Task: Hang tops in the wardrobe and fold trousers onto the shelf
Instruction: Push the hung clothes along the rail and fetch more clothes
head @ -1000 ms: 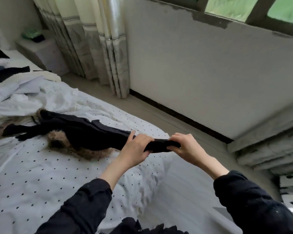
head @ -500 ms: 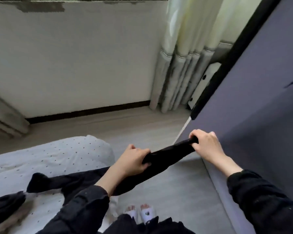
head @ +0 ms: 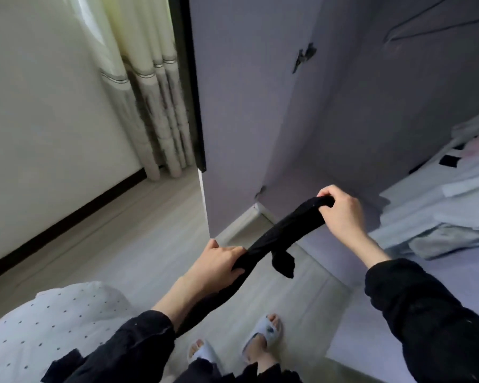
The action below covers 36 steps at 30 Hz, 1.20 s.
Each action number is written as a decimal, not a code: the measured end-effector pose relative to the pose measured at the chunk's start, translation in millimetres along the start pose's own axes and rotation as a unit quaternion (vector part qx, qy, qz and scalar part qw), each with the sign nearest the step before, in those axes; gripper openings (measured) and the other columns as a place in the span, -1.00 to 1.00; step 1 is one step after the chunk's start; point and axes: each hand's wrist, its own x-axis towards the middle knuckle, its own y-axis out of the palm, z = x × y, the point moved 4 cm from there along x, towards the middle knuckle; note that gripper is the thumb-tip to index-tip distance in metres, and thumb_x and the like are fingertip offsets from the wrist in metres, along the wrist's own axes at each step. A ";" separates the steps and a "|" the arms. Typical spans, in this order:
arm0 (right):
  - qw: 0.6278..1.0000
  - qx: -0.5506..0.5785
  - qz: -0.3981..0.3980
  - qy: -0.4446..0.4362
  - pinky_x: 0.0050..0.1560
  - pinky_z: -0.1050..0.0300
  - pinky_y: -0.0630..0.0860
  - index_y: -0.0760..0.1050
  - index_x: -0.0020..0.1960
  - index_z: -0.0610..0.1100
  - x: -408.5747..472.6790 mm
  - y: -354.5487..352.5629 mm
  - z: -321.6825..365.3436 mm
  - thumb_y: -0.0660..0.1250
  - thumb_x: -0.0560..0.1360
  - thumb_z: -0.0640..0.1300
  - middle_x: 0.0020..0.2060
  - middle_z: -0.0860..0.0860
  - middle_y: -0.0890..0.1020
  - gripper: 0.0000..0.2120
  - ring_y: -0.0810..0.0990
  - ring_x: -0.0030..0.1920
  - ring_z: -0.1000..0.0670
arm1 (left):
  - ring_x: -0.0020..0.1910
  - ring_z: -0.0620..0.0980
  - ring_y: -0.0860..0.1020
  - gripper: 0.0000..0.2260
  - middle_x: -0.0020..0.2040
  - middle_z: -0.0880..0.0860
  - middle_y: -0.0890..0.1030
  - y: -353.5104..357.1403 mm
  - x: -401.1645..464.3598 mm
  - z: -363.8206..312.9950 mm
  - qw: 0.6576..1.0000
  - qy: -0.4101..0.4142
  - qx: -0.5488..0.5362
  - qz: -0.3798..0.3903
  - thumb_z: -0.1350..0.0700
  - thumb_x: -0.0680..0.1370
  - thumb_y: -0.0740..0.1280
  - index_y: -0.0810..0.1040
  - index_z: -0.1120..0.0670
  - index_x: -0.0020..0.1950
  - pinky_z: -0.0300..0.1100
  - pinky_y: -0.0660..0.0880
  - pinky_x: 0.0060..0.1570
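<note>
Black garment (head: 285,233), bunched into a rope, stretched taut between both hands above the floor (head: 127,244); long axis diagonal, upper end toward the wardrobe (head: 260,106), lower end toward the bed (head: 53,322). Right hand (head: 343,214): fingers curled over the upper end, grasping it, in front of the open wardrobe's bottom board. Left hand (head: 219,262): fingers wrapped round the garment lower down and nearer the body, grasping it. Below the left hand, the remainder trailing down past the left sleeve (head: 138,338) and out of sight. Just right of the left hand, a short loose end (head: 284,264) hanging off the taut span, pointing downward. Whether top or trousers: could not be told. No brand, label or writing readable anywhere.

Beyond the right hand, purple wardrobe interior with folded pale clothes (head: 454,205) stacked to its right. High above the right hand, a wire hanger (head: 426,26), blurred. Left of and beyond the left hand, the wardrobe door (head: 224,106) seen edge-on, curtain (head: 150,92) and white wall (head: 39,106) behind it. Below both hands, two feet in pale slippers (head: 263,333) on the floor. Below and left of the left hand, the dotted white bed corner.
</note>
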 end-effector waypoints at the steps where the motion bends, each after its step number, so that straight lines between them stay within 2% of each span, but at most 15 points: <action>1: 1.000 0.002 -0.009 0.013 -0.12 0.09 0.42 0.53 -0.01 -0.11 4.9 -7.3 -8.9 0.26 0.40 -0.34 -0.12 -0.05 0.63 -0.76 0.54 -0.06 -0.13 | -0.09 0.11 0.54 -0.85 -0.05 -0.01 0.62 -2.9 7.1 2.2 1.000 -0.004 0.016 -0.009 0.05 0.50 0.21 0.45 0.04 0.02 -0.14 0.16 -0.04; 4: 0.998 0.013 -0.039 0.055 -0.07 0.06 0.46 0.53 -0.01 -0.10 23.4 -34.8 -41.7 0.25 0.42 -0.33 -0.11 -0.03 0.62 -0.77 0.54 -0.05 -0.11 | -0.40 0.02 0.55 -0.95 -0.39 -0.05 0.58 -16.4 37.0 2.0 0.996 0.007 0.069 -0.049 0.08 0.32 0.28 0.46 0.04 -0.28 -0.13 0.13 -0.22; 6: 0.997 -0.005 -0.043 0.068 -0.08 0.06 0.47 0.54 -0.03 -0.07 39.2 -51.1 -66.2 0.23 0.41 -0.33 -0.14 -0.01 0.62 -0.76 0.55 -0.08 -0.10 | -0.46 -0.04 0.52 -0.90 -0.46 -0.08 0.52 -26.5 63.5 -2.0 0.994 0.005 0.087 -0.068 0.04 0.33 0.23 0.45 0.03 -0.36 -0.13 0.13 -0.25; 10: 0.995 -0.032 -0.020 0.090 -0.06 0.04 0.50 0.55 -0.04 -0.04 68.9 -68.7 -104.4 0.23 0.40 -0.31 -0.15 -0.03 0.63 -0.75 0.57 -0.05 -0.14 | -0.39 -0.06 0.53 -0.74 -0.40 -0.10 0.52 -38.8 118.9 -19.3 0.993 0.036 0.083 -0.075 -0.06 0.41 0.15 0.55 0.03 -0.31 -0.14 0.16 -0.23; 14: 0.996 -0.019 -0.024 0.089 -0.04 0.04 0.50 0.56 -0.02 -0.07 96.8 -97.3 -136.1 0.24 0.43 -0.32 -0.12 -0.05 0.64 -0.77 0.57 -0.05 -0.13 | -0.36 -0.03 0.54 -0.76 -0.40 -0.09 0.52 -62.9 170.1 -38.7 0.987 0.056 0.088 -0.122 -0.02 0.43 0.16 0.56 0.02 -0.29 -0.13 0.12 -0.22; 17: 0.996 0.029 -0.030 0.075 -0.11 0.17 0.39 0.54 -0.02 -0.13 115.4 -125.1 -150.3 0.26 0.45 -0.37 -0.13 -0.02 0.59 -0.80 0.54 -0.07 -0.06 | -0.24 -0.02 0.52 -0.75 -0.35 -0.09 0.57 -88.2 208.8 -50.1 0.980 0.062 0.096 -0.162 -0.02 0.43 0.16 0.60 0.01 -0.25 -0.12 0.09 -0.21; 20: 0.990 0.078 -0.075 0.087 -0.16 0.30 0.31 0.54 0.01 -0.18 135.6 -152.6 -157.0 0.28 0.45 -0.38 -0.11 -0.03 0.57 -0.80 0.50 -0.07 0.00 | -0.13 -0.05 0.41 -0.68 -0.28 -0.07 0.63 -105.9 244.9 -62.0 0.977 0.067 0.067 -0.189 -0.07 0.45 0.15 0.65 0.05 -0.19 -0.11 0.11 -0.16; 22: 0.988 0.067 -0.099 0.098 -0.09 0.22 0.40 0.57 0.04 -0.17 148.2 -158.9 -158.7 0.30 0.46 -0.33 -0.07 -0.07 0.61 -0.80 0.54 -0.06 -0.03 | -0.06 0.03 0.48 -0.71 -0.23 0.01 0.62 -113.1 260.2 -73.0 0.981 0.065 0.033 -0.179 -0.06 0.47 0.22 0.66 0.08 -0.14 -0.12 0.12 -0.12; 24: 0.985 0.022 -0.111 0.128 0.05 0.01 0.49 0.57 0.07 -0.12 163.8 -161.5 -168.5 0.32 0.47 -0.24 -0.02 -0.10 0.64 -0.81 0.58 0.01 -0.13 | 0.02 0.10 0.50 -0.80 -0.19 0.09 0.56 -121.0 288.7 -86.9 0.986 0.055 -0.026 -0.154 0.05 0.51 0.33 0.65 0.16 -0.08 -0.14 0.10 -0.07; 26: 0.983 0.010 -0.095 0.159 0.14 -0.11 0.47 0.55 0.10 -0.09 172.4 -156.0 -173.7 0.34 0.48 -0.14 0.03 -0.09 0.63 -0.80 0.58 0.08 -0.15 | -0.07 0.09 0.50 -0.78 -0.22 0.16 0.52 -125.6 316.4 -100.7 0.990 0.025 -0.116 -0.080 0.09 0.54 0.35 0.60 0.25 -0.09 -0.15 0.18 -0.09; 28: 0.979 0.044 -0.085 0.180 0.16 0.01 0.48 0.57 0.09 -0.11 179.0 -149.1 -174.6 0.36 0.49 -0.09 0.02 -0.05 0.64 -0.80 0.58 0.07 -0.07 | -0.25 0.04 0.49 -0.73 -0.30 0.17 0.51 -129.3 351.3 -112.8 0.973 0.021 -0.226 -0.035 0.09 0.51 0.38 0.57 0.32 -0.17 -0.15 0.31 -0.19; 30: 0.980 0.093 -0.033 0.170 0.06 0.15 0.48 0.59 0.01 -0.11 181.6 -134.8 -166.4 0.36 0.51 -0.11 -0.08 0.01 0.64 -0.88 0.58 -0.07 0.04 | -0.26 -0.03 0.52 -0.75 -0.29 0.13 0.56 -133.6 379.4 -126.1 0.944 0.004 -0.329 -0.004 0.12 0.49 0.40 0.60 0.34 -0.16 -0.15 0.43 -0.17; 31: 0.979 0.125 0.012 0.161 0.04 0.12 0.49 0.59 -0.06 -0.07 182.5 -125.5 -160.2 0.36 0.51 -0.13 -0.14 0.03 0.64 -0.95 0.57 -0.13 0.06 | -0.26 -0.07 0.54 -0.78 -0.26 0.12 0.59 -133.3 392.1 -132.1 0.930 -0.007 -0.366 0.013 0.15 0.48 0.41 0.62 0.34 -0.15 -0.16 0.48 -0.14; 33: 0.967 0.190 0.088 0.145 0.07 0.04 0.51 0.55 -0.15 0.01 181.2 -111.8 -146.8 0.41 0.48 -0.13 -0.20 0.06 0.62 -0.92 0.59 -0.14 0.03 | -0.34 -0.21 0.55 -0.85 -0.27 0.07 0.62 -134.2 409.6 -147.4 0.915 -0.010 -0.399 0.059 0.18 0.48 0.41 0.65 0.28 -0.18 -0.32 0.48 -0.17; 36: 0.953 0.238 0.123 0.138 0.04 0.15 0.49 0.57 -0.07 -0.07 181.7 -103.7 -137.3 0.45 0.44 -0.10 -0.14 -0.01 0.63 -0.89 0.60 -0.08 0.04 | -0.35 -0.27 0.55 -0.92 -0.30 -0.04 0.62 -138.4 423.6 -171.4 0.900 0.005 -0.423 0.106 0.18 0.49 0.40 0.66 0.16 -0.16 -0.40 0.42 -0.21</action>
